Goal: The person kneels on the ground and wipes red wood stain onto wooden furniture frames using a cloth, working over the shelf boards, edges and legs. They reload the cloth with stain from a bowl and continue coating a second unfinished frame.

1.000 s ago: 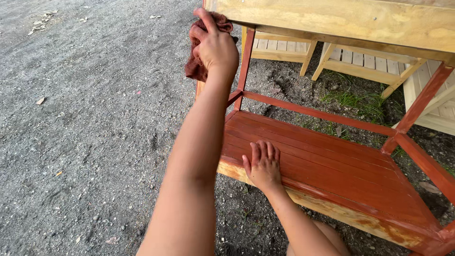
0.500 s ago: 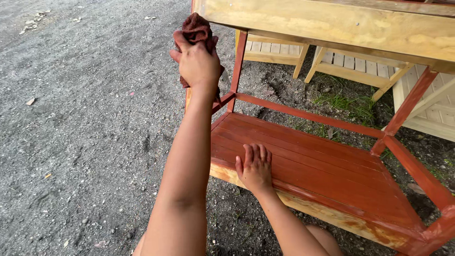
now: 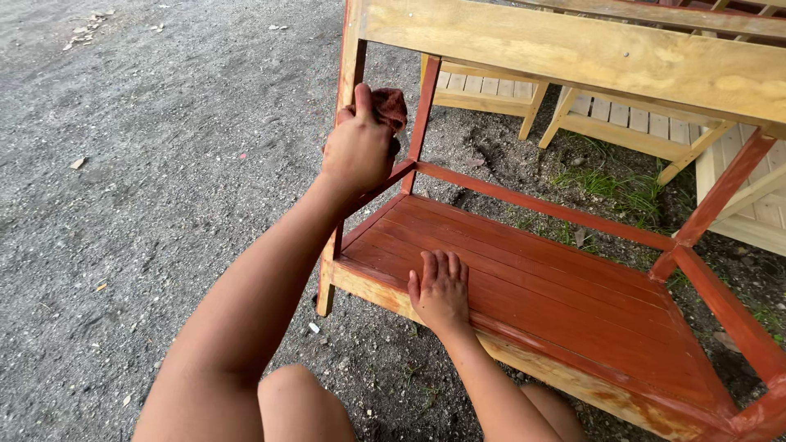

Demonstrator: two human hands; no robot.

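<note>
Left hand (image 3: 358,149): clenched on a red rag (image 3: 388,106), pressed to the upright leg (image 3: 350,78) at 11 o'clock.
Right hand (image 3: 441,288): released, flat on the shelf (image 3: 540,286), fingers toward 12.

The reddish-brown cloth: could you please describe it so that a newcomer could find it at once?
Start at the red-stained wooden table frame standing on gravel. At its near-left leg, the left hand grips a crumpled reddish-brown cloth. It is the only soft thing there.
</note>
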